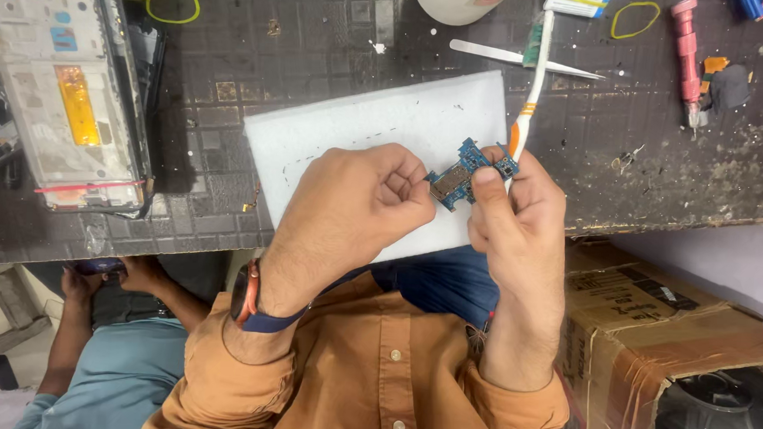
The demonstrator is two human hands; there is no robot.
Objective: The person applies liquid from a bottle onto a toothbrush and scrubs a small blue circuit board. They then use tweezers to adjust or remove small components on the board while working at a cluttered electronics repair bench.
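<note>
Holding a small blue circuit board [463, 177] between both hands, I had it raised above the white foam sheet [377, 127] on the dark, scuffed workbench [321, 37]. My left hand [356, 204] was curled tight, its fingertips pinching the board's left edge. My right hand [516, 217] gripped the other side, thumb pressed on the board's face, and the same hand also held a white and orange toothbrush [531, 92] that ran up away from me. An opened phone frame [70, 94] lay at the bench's left end. A pink screwdriver [687, 56] lay at the far right. A cardboard box [654, 333] stood beside my right arm.
</note>
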